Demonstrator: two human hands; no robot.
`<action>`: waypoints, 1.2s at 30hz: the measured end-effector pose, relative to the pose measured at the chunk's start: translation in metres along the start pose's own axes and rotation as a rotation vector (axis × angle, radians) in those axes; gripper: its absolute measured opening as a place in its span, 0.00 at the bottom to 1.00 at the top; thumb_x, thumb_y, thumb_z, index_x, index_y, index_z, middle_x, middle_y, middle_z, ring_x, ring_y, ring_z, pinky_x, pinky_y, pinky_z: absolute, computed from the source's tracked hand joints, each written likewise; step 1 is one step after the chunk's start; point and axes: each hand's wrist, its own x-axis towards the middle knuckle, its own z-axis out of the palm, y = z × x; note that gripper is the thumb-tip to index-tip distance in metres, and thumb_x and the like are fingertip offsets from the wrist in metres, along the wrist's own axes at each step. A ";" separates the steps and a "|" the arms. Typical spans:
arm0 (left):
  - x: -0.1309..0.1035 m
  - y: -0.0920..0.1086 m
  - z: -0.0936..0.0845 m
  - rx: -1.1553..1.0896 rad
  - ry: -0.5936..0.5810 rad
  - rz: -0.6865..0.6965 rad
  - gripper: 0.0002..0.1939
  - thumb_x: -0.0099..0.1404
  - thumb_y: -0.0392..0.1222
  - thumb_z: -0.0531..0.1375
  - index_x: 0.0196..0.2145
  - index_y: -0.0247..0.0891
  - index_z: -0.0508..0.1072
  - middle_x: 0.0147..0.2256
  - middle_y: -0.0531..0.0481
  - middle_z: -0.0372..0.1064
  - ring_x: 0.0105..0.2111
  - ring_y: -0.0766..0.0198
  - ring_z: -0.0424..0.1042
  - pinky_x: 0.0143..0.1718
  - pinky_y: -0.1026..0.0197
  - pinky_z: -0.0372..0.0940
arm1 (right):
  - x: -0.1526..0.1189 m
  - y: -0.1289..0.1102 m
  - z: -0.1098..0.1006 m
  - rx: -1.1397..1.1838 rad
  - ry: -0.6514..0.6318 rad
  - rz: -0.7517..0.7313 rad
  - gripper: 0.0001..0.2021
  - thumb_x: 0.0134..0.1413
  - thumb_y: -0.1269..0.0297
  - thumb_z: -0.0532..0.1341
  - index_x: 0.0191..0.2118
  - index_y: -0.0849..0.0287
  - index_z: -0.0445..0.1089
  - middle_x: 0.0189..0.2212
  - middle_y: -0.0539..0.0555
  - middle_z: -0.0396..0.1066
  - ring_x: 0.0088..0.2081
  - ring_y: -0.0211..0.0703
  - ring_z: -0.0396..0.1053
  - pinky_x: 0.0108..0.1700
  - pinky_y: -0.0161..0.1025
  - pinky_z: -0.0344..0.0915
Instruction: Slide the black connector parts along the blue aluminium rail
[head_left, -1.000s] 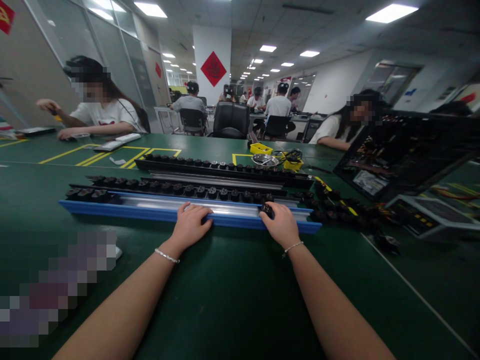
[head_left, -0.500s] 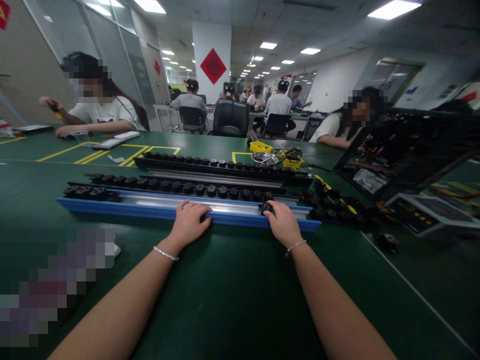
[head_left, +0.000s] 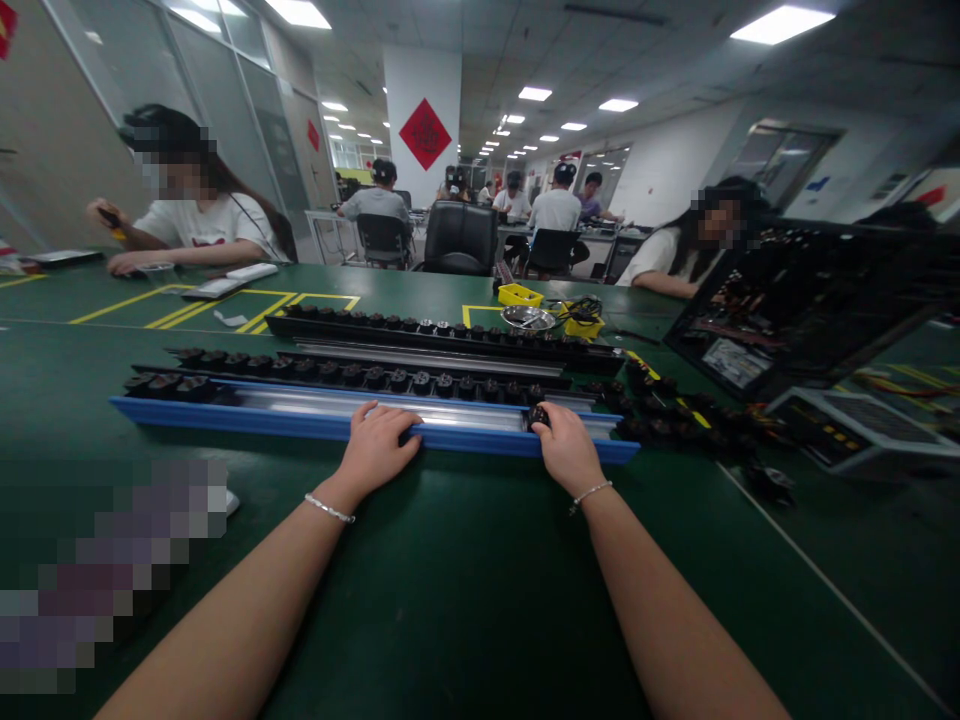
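A long blue rail [head_left: 225, 421] with a shiny metal channel lies crosswise in front of me. My left hand [head_left: 380, 440] grips its near wall around the middle, the fingers over the channel and the thumb on the front side. Near the rail's right end, my right hand [head_left: 568, 445] holds a round black socket module [head_left: 537, 417] between thumb and fingers, down in the channel. The fingers partly cover that module. Several similar black modules [head_left: 165, 385] sit in the left end of the channel.
Behind the blue rail lie black rails [head_left: 450, 345] filled with round modules. Loose black modules [head_left: 675, 415] are heaped at the right, near a grey metal box [head_left: 862, 430] and an open computer case [head_left: 810, 300]. Beyond are a metal dish [head_left: 529, 318] and a yellow tray [head_left: 520, 295]. Co-workers sit at both sides.
The socket module in my right hand has shifted very slightly to the right along the channel. My left hand stays in the same place on the rail.
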 end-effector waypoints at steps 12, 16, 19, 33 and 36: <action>0.000 0.001 -0.001 -0.007 0.003 -0.004 0.10 0.59 0.45 0.54 0.37 0.46 0.71 0.38 0.53 0.74 0.42 0.58 0.68 0.56 0.47 0.45 | -0.001 0.000 -0.003 -0.022 -0.023 0.031 0.17 0.55 0.66 0.52 0.49 0.63 0.65 0.48 0.60 0.67 0.51 0.48 0.60 0.53 0.44 0.55; 0.001 0.001 -0.001 -0.007 -0.001 -0.004 0.10 0.59 0.45 0.53 0.37 0.45 0.71 0.38 0.53 0.74 0.42 0.58 0.68 0.56 0.47 0.45 | 0.000 0.001 -0.005 -0.024 -0.029 0.031 0.17 0.55 0.66 0.52 0.49 0.63 0.65 0.47 0.60 0.68 0.51 0.47 0.61 0.53 0.43 0.55; 0.000 0.001 -0.001 -0.008 -0.007 -0.006 0.10 0.59 0.44 0.53 0.37 0.45 0.71 0.38 0.53 0.74 0.42 0.58 0.68 0.56 0.47 0.45 | 0.000 0.002 -0.006 -0.012 -0.032 0.032 0.17 0.55 0.67 0.51 0.49 0.64 0.65 0.47 0.60 0.68 0.51 0.48 0.61 0.53 0.43 0.55; 0.001 0.000 0.000 0.001 -0.003 -0.003 0.11 0.58 0.45 0.54 0.38 0.45 0.72 0.38 0.52 0.74 0.43 0.58 0.68 0.56 0.47 0.45 | 0.001 0.005 -0.013 -0.011 -0.057 0.078 0.17 0.55 0.67 0.52 0.49 0.64 0.65 0.48 0.61 0.67 0.51 0.49 0.61 0.54 0.45 0.55; 0.000 -0.001 0.000 0.000 0.000 0.001 0.11 0.59 0.45 0.54 0.38 0.45 0.72 0.38 0.53 0.74 0.43 0.58 0.69 0.56 0.47 0.45 | 0.001 0.006 -0.014 -0.009 -0.055 0.085 0.17 0.55 0.67 0.52 0.49 0.64 0.65 0.48 0.61 0.67 0.51 0.49 0.61 0.54 0.45 0.55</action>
